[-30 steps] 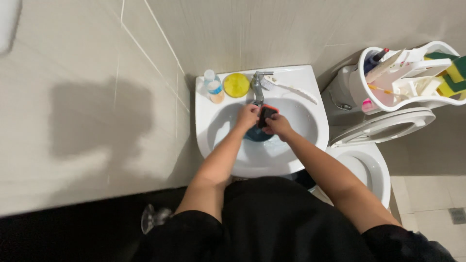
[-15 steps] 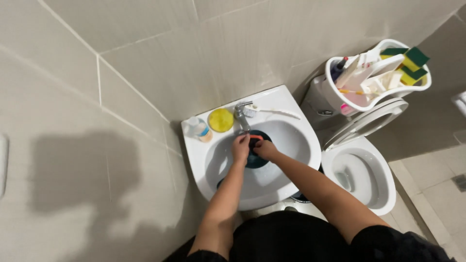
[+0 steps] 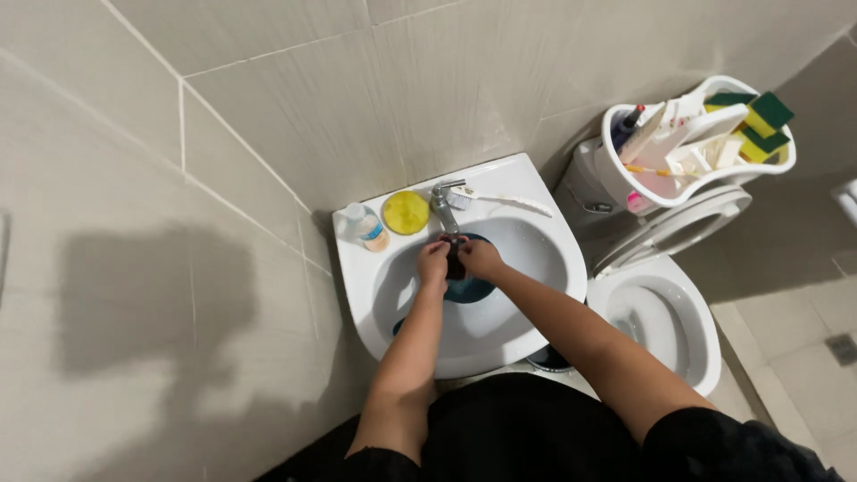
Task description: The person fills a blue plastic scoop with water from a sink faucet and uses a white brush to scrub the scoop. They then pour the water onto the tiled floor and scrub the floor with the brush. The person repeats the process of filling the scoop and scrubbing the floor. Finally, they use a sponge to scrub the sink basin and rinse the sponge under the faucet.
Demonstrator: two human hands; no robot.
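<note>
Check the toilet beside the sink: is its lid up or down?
Up. The toilet lid is raised and leans back under the white basket, and the open bowl shows below it.

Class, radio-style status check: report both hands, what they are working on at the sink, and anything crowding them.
Left hand and right hand together under the tap, gripping a small dark object. Teal bowl sits below in the basin. Nothing blocking.

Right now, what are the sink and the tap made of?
The sink looks like glazed white ceramic: smooth, glossy, with soft reflections. The tap looks like shiny, chrome-like metal: silvery grey with bright glints. Both hands, left and right, meet just below it.
</note>
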